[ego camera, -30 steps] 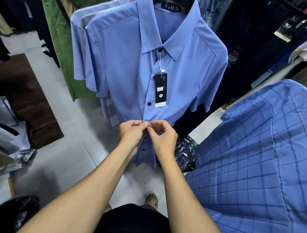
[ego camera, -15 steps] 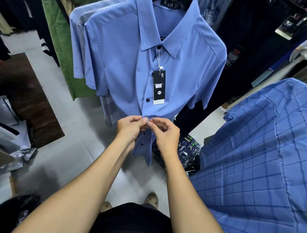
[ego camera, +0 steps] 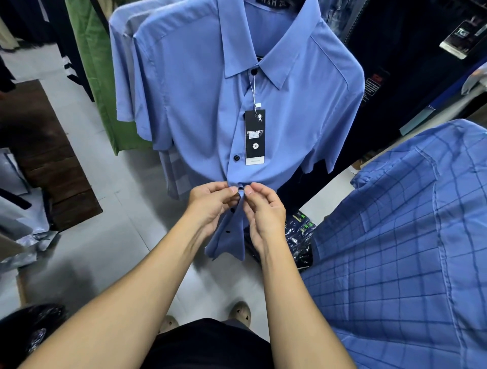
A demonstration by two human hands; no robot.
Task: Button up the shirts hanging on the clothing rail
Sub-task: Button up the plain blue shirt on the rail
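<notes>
blue short-sleeved shirt (ego camera: 200,105) is hanging on a hanger straight ahead of us, among other garments, its buttoned front strip running top to bottom. we are working low on that strip. our left hand (ego camera: 210,202) is pinching the left edge between thumb and curled fingers, and our right hand (ego camera: 266,208) is pinching the right edge likewise, the fingertips nearly meeting. a dark button (ego camera: 240,187) is peeking out between them, with both hands equally near. whether it is fully through its hole is too small to tell.

above our fingers, the collar button (ego camera: 254,71) and a middle button (ego camera: 236,157) are sitting closed. directly below, along the same line, two lower buttons (ego camera: 233,210) are showing on a loose flap, so we are judging the next move to run downward.

a black hang tag (ego camera: 255,137) is dangling from the collar, reading "2xl" in a circle. its brand line is blurred. the collar label (ego camera: 271,3) is cut off, seeming to read "n&h 2xl". a blue checked shirt (ego camera: 395,250) is filling our right side.
</notes>
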